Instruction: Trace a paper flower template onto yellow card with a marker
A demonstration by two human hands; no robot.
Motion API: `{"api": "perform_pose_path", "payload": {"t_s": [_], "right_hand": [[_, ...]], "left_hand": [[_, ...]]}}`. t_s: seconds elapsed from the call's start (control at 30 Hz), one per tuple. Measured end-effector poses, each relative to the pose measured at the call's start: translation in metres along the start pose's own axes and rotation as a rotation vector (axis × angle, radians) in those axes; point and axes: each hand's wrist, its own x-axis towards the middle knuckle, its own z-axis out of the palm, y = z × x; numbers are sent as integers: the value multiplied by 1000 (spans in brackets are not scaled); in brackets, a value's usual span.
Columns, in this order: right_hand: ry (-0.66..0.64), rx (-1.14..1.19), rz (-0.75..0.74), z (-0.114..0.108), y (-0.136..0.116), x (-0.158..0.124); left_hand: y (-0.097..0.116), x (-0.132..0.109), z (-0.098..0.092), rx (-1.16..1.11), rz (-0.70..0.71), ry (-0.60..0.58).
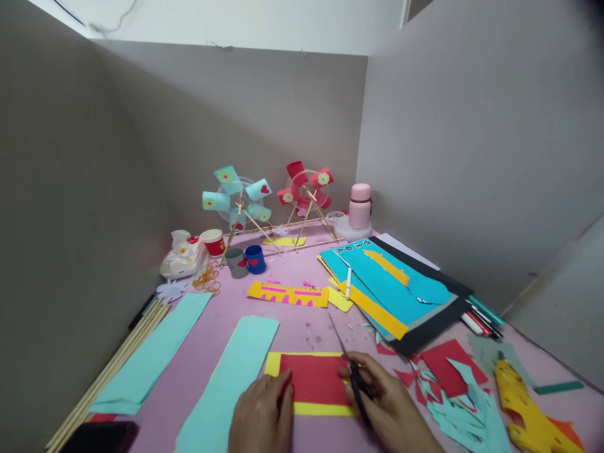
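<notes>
A red paper rectangle (314,379) lies on top of a yellow sheet (325,409) at the near middle of the table, with yellow showing along several edges. My left hand (262,409) rests on the left part of these sheets, fingers stretched forward and thumb beside them. Over the right end, my right hand (382,396) is closed around black-handled scissors (359,385). The blades point up and away from me, and they look closed. Just left of my left hand lies a long light-blue paper strip (231,377).
Further left are another light-blue strip (155,352) and wooden sticks (113,371). Two paper pinwheels (240,195) on stick frames stand at the back. Coloured sheets (410,277), paper scraps (457,402) and a yellow glue gun (523,402) occupy the right side.
</notes>
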Motion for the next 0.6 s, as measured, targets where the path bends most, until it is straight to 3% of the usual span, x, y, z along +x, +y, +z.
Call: {"api": "perform_pose_path", "payload": {"t_s": [0.13, 0.37, 0.6], "right_hand": [[115, 190, 100, -2, 6, 1], [69, 149, 66, -19, 3, 5], [-84, -407, -244, -17, 7, 0]], "left_hand": [[0, -1, -1, 11, 7, 2], [-4, -2, 0, 73, 43, 15], [-10, -4, 4, 121, 70, 34]]}}
